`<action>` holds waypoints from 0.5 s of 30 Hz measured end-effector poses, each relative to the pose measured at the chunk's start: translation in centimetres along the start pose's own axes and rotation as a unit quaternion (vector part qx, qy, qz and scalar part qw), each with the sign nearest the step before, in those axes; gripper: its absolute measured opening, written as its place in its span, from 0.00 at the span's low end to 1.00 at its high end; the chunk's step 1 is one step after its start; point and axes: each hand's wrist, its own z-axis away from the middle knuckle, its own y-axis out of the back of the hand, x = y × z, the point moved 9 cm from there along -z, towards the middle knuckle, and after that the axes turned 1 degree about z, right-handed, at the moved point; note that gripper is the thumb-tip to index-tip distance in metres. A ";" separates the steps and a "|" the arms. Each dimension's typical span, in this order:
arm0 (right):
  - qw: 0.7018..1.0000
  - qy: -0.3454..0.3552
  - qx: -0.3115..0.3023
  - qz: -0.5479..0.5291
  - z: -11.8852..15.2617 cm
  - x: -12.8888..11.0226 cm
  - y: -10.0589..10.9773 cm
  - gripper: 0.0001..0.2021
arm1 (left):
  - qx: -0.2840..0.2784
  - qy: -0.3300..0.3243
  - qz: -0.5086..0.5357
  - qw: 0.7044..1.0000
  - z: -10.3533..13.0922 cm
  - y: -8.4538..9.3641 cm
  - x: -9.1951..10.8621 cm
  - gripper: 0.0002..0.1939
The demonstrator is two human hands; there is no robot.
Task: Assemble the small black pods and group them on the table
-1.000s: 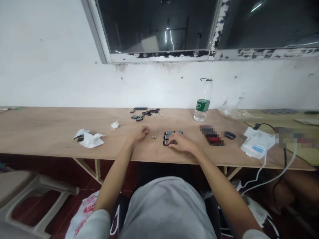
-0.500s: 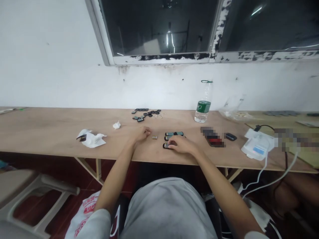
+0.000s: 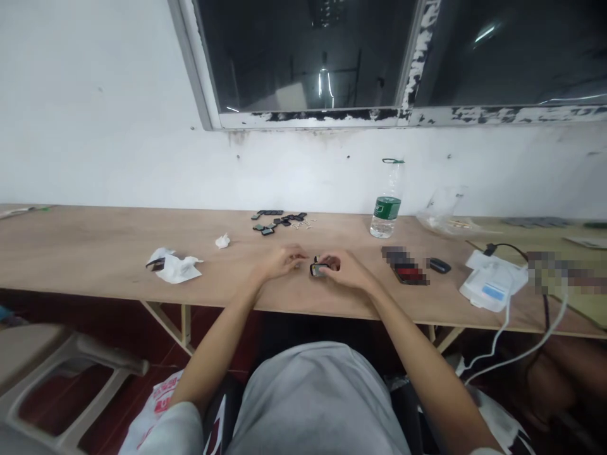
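Touching a small black-rimmed grey piece with thumb and fingertips of the right hand, low over the middle of the surface, close to the front edge. Gripped or only pressed: impossible to tell from this view. Just left of the piece, bending the fingers of the left hand over the surface, palm mostly hidden; impossible to tell whether grasping anything or released.

Beyond both hands, toward the back edge, lying in a loose cluster: dark pieces, with tiny white bits scattered just to the right. Standing upright near the back edge, right of the middle: a clear bottle with a green label. Farther right, along the same edge, resting crumpled: a clear plastic bag.

Nearer the front edge, right of the right hand, lying flat: a dark phone-like item, partly pixelated, then a small black oval object. Toward the front right corner, sitting with cables attached: a white box. Left of the left hand, lying crumpled: a small white tissue, then, farther left and nearer the front edge, larger white paper.
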 end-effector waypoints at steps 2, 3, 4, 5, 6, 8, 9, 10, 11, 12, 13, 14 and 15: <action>0.998 -0.007 0.039 -0.047 -0.2 0.3 0.8 0.10 | 0.021 -0.037 0.018 0.999 0.0 0.1 1.9 0.12; 0.996 -0.009 0.052 -0.072 -0.2 0.3 1.0 0.11 | 0.032 -0.051 0.024 0.998 -0.1 0.1 2.6 0.12; 0.994 -0.011 0.061 -0.094 -0.3 0.4 1.2 0.11 | 0.040 -0.061 0.028 0.997 -0.1 0.1 3.0 0.12; 0.991 -0.014 0.067 -0.111 -0.3 0.5 1.2 0.12 | 0.046 -0.069 0.027 0.996 -0.1 0.1 3.4 0.12; 0.989 -0.018 0.072 -0.124 -0.4 0.5 1.3 0.12 | 0.050 -0.076 0.021 0.996 -0.2 0.0 3.6 0.12; 0.987 -0.025 0.078 -0.139 -0.4 0.6 1.3 0.13 | 0.055 -0.090 0.003 0.994 -0.2 -0.1 3.8 0.13; 0.986 -0.027 0.081 -0.143 -0.4 0.5 1.3 0.14 | 0.060 -0.097 -0.007 0.993 -0.2 -0.1 3.8 0.13; 0.985 -0.029 0.085 -0.149 -0.4 0.5 1.3 0.14 | 0.066 -0.104 -0.017 0.992 -0.1 0.0 3.9 0.13; 0.983 -0.031 0.091 -0.155 -0.4 0.4 1.4 0.15 | 0.073 -0.110 -0.027 0.991 -0.1 0.0 3.9 0.14; 0.981 -0.033 0.099 -0.161 -0.4 0.4 1.6 0.15 | 0.080 -0.116 -0.036 0.989 -0.1 0.1 3.9 0.14; 0.980 -0.033 0.107 -0.166 -0.4 0.4 1.8 0.16 | 0.086 -0.121 -0.045 0.988 0.0 0.1 3.9 0.15; 0.978 -0.032 0.113 -0.171 -0.5 0.3 2.0 0.16 | 0.091 -0.127 -0.055 0.986 0.0 0.1 4.0 0.15; 0.977 -0.031 0.118 -0.177 -0.5 0.3 2.1 0.16 | 0.096 -0.132 -0.065 0.984 0.1 0.1 4.0 0.16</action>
